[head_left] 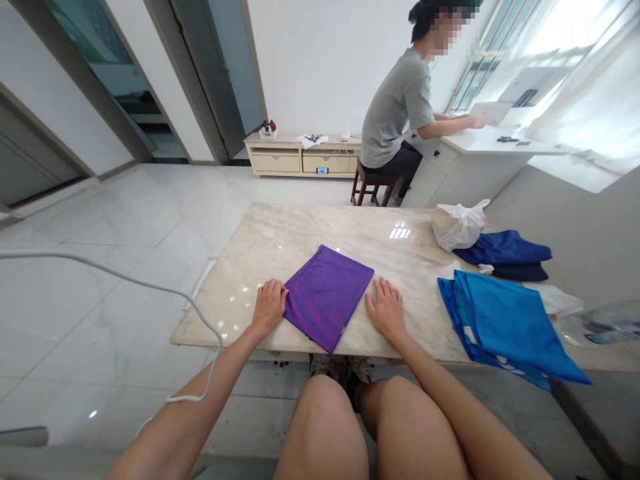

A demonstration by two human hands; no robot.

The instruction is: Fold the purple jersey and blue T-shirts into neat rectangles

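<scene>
A purple folded cloth lies flat on the marble-topped table, turned so that one corner points toward me. At its left corner is my left hand, fingers bent and closed on the edge of the fabric. My right hand rests palm down on the tabletop just right of the cloth, its fingers stretched out and slightly apart, holding nothing. Further right, a stack of bright blue folded cloth lies at the table's near edge.
The marble table also bears a white plastic bag, dark blue cloth and a clear plastic bottle. A white cable crosses my left arm. Beyond, a person sits on a stool at a white desk.
</scene>
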